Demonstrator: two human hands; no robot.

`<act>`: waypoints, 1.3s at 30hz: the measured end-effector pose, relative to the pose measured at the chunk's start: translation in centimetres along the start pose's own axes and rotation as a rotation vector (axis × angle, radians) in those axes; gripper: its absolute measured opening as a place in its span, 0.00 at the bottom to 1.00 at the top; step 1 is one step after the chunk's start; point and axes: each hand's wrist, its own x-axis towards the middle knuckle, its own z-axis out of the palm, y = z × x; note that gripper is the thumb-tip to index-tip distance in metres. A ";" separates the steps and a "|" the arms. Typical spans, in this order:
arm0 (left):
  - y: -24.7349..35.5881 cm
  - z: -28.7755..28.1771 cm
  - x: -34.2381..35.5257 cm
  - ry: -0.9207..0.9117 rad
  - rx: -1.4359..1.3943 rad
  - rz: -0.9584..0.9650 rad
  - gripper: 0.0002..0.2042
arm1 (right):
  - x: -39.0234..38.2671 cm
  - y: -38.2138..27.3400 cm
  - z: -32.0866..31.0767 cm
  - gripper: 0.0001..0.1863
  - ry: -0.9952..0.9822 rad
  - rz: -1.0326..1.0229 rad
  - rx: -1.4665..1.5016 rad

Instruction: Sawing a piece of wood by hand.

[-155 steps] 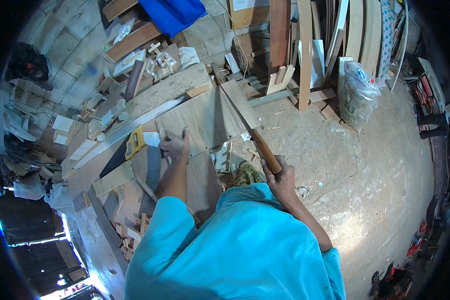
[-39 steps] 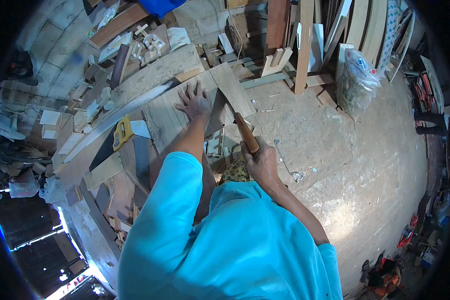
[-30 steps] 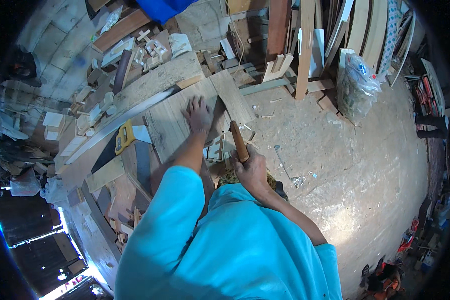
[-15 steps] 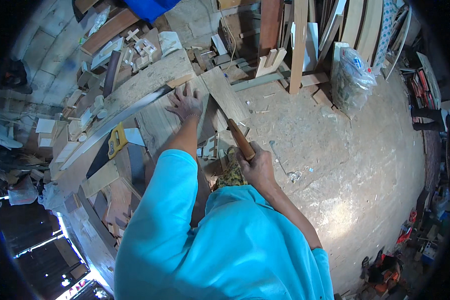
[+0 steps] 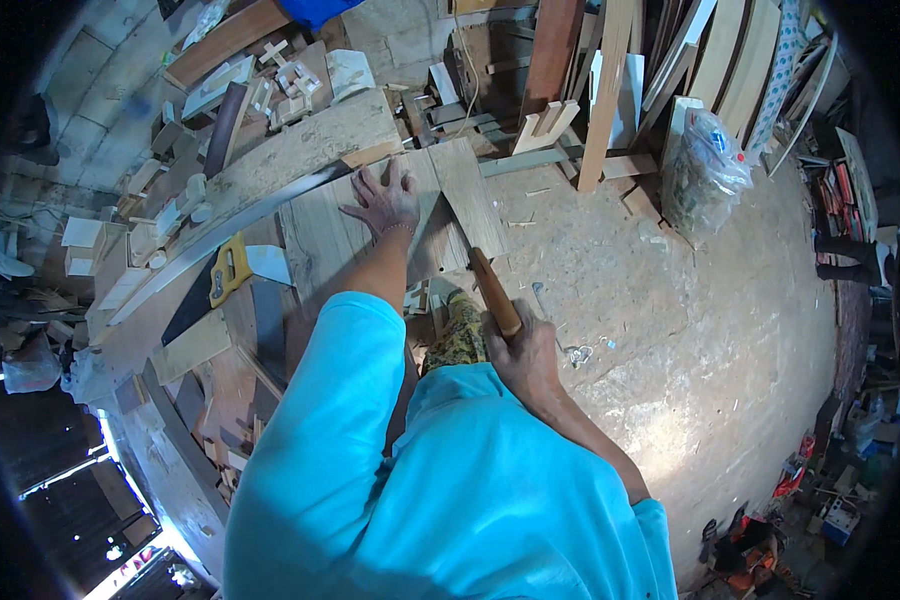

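Right hand [image 5: 526,358], best kept in line with the blade [image 5: 459,223] for straight, even strokes, is closed around the grip of a wood-handled saw [image 5: 496,294]. Ahead of it, the blade meets the wooden board [image 5: 320,235]. Beyond and to its left, the left hand [image 5: 383,203] rests on that board, fingers spread wide; firm pressure there, clear of the blade, should steady the wood.

A plastic bag [image 5: 708,175], its filling hard to tell, stands near tall planks [image 5: 603,100].
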 end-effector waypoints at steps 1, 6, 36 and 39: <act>-0.1 0.2 0.5 0.038 0.003 -0.015 0.22 | -0.1 0.5 0.4 0.10 -0.011 0.032 -0.010; -0.6 0.6 1.2 0.052 0.052 -0.083 0.21 | -1.3 3.6 1.9 0.10 0.011 -0.028 0.025; -0.9 1.6 1.3 0.062 0.023 -0.140 0.20 | -2.2 -0.4 -1.5 0.11 0.012 0.107 -0.068; -1.0 1.5 1.1 0.074 0.008 -0.125 0.22 | -0.3 0.2 -0.6 0.12 0.028 0.029 -0.044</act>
